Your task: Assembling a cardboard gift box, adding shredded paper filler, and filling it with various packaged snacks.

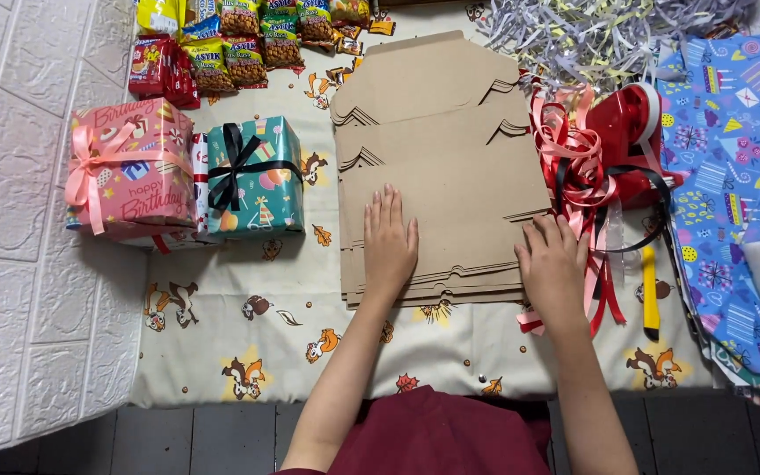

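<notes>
A stack of flat brown cardboard box blanks (437, 158) lies on a cream sheet with squirrel prints (248, 343). My left hand (389, 242) rests flat, palm down, on the near left part of the stack, fingers together. My right hand (554, 268) lies at the stack's near right corner, fingers curled over its edge, touching the top sheets. Neither hand lifts anything clear of the pile.
A pink wrapped gift (125, 167) and a teal gift with black ribbon (252, 176) stand at left. Snack packets (248, 35) lie at the back. Red and pink ribbons (587, 167), a yellow cutter (651, 295), blue wrapping paper (732, 176) and shredded paper (591, 31) lie at right.
</notes>
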